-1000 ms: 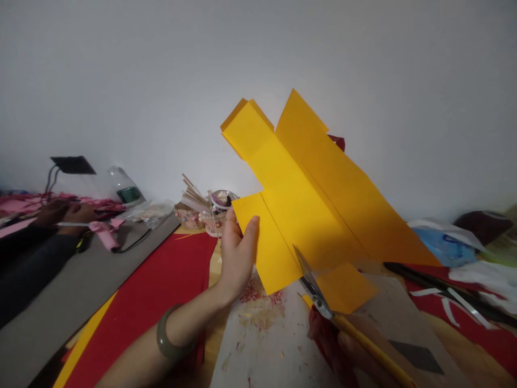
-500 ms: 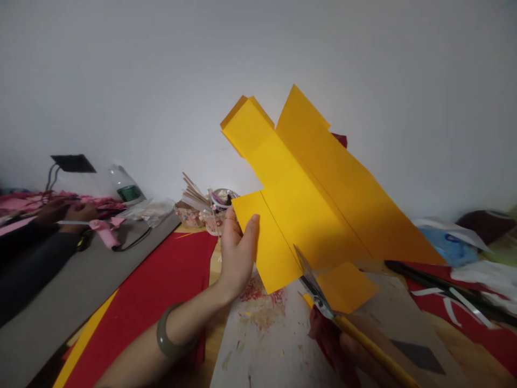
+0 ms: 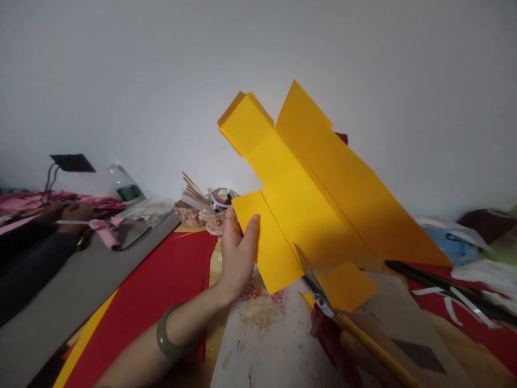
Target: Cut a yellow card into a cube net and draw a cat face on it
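Note:
My left hand (image 3: 239, 253) pinches a flap of a large folded sheet of yellow card (image 3: 294, 199), thumb on the near face and fingers behind. The card is held up tilted, with creases and thin dark lines across it. At the lower right, my right hand (image 3: 359, 345) is closed around the yellow handles of a pair of scissors (image 3: 321, 299). The blades point up and left, and meet the card's lower edge by a dark line. Part of my right hand is in shadow. A smaller yellow card piece (image 3: 347, 285) shows behind the blades.
A paint-stained board (image 3: 250, 345) lies below the card. Red sheets (image 3: 161, 291) are on the left. Beyond are a cup of sticks (image 3: 191, 202), a plastic bottle (image 3: 125, 186) and another person's hands (image 3: 70, 213) at pink material. White paper strips (image 3: 456, 304) lie at right.
The yellow card has shifted very slightly, its top a little higher and its right corner farther right. Both hands keep their grip; the scissors barely move.

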Tool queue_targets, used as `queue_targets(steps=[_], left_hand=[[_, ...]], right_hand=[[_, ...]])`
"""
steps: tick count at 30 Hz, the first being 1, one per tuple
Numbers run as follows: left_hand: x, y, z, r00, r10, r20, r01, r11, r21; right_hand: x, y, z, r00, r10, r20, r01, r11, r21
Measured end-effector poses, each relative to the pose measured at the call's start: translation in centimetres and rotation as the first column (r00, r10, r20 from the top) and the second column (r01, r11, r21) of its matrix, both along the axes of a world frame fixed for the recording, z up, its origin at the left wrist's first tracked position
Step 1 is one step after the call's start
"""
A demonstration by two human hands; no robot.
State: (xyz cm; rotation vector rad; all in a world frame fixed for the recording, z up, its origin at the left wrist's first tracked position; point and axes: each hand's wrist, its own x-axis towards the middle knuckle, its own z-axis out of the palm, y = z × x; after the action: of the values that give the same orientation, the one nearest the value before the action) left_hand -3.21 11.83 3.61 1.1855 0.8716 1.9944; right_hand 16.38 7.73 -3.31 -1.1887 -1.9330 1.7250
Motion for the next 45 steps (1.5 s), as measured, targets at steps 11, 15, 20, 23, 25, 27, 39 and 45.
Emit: queue_targets(steps=[11, 15, 20, 23, 25, 27, 39, 45], left_hand=[[0.02, 0.14, -0.16, 0.999, -0.027, 0.039, 0.025, 0.999, 0.048], [0.05, 0.17, -0.23, 0.999, -0.024, 0.037, 0.022, 0.999, 0.039], [-0.01, 0.14, -0.2, 0.999, -0.029, 0.02, 0.029, 0.999, 0.039], [-0.05, 0.15, -0.19, 1.0, -0.02, 0.02, 0.02, 0.999, 0.04], [-0.05, 0.14, -0.19, 1.0, -0.026, 0.018, 0.025, 0.999, 0.041], [-0.02, 0.1, -0.18, 0.999, -0.036, 0.019, 0.035, 0.999, 0.034], [-0.09, 0.03, -0.09, 0.998, -0.055, 0.04, 0.055, 0.998, 0.02], [-0.21, -0.02, -0.21, 0.999, -0.045, 0.027, 0.045, 0.999, 0.023]], right_hand=[[0.1, 0.04, 0.68, 1.0, 0.002, 0.006, -0.003, 0.992, 0.123], [0.04, 0.17, 0.86, 1.0, -0.012, 0.015, 0.009, 0.985, 0.173], [0.08, 0.22, 0.87, 0.998, -0.043, 0.052, 0.032, 0.982, 0.187], [0.0, 0.08, 0.75, 0.996, -0.057, 0.066, 0.045, 0.983, 0.177], [-0.08, -0.02, 0.67, 0.996, -0.062, 0.069, 0.049, 0.984, 0.172], [-0.14, -0.08, 0.62, 0.996, -0.063, 0.07, 0.05, 0.983, 0.175], [-0.11, -0.11, 0.65, 0.997, -0.065, 0.052, 0.05, 0.966, 0.252], [-0.37, -0.35, 0.81, 0.998, -0.056, 0.029, 0.048, 0.973, 0.224]])
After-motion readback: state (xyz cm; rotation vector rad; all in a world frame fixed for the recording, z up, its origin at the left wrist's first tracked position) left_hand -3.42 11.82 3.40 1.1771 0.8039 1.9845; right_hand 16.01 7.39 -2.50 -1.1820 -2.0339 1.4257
